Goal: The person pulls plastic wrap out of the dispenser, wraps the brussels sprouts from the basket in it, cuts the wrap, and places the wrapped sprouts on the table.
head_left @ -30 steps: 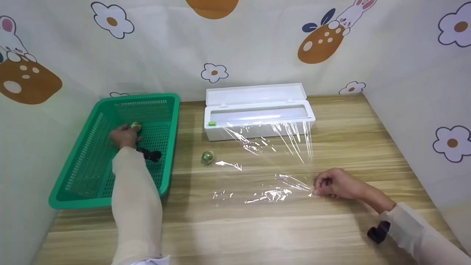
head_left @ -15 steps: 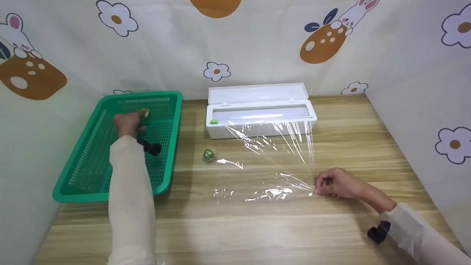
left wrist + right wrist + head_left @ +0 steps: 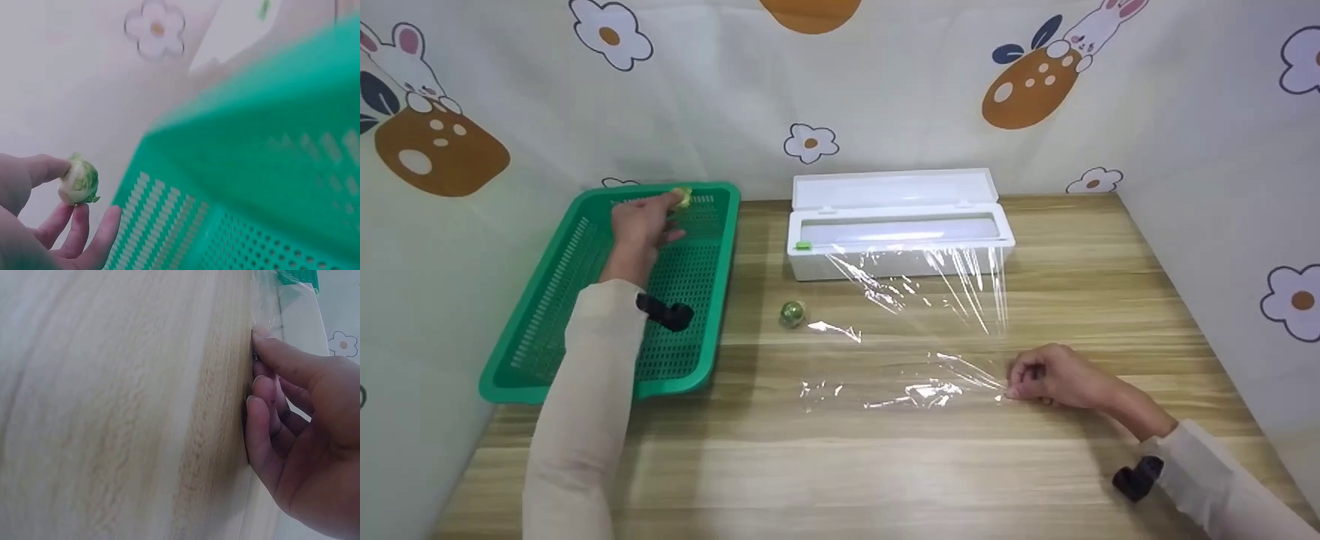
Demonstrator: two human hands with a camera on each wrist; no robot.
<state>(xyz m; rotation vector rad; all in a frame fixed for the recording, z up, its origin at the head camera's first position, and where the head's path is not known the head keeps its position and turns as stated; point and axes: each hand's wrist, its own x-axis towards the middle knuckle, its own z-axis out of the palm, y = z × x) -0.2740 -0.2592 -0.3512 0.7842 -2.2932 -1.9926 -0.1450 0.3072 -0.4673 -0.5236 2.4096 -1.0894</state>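
My left hand pinches a Brussels sprout between thumb and fingers, up near the back rim of the green plastic basket. At the other side, my right hand pinches the near right corner of a clear sheet of cling film, low over the wooden table. The film runs out of a white dispenser box whose lid stands open at the back. A second Brussels sprout with a shiny wrapping lies by the film's left edge.
A green slider sits at the left end of the dispenser's front edge. Patterned cloth walls close off the back and both sides of the table. Black wrist cameras are strapped to the sleeves.
My left hand has lifted the Brussels sprout from inside the basket up and toward its back rim. The right hand and film have stayed in place; the head view has shifted slightly.
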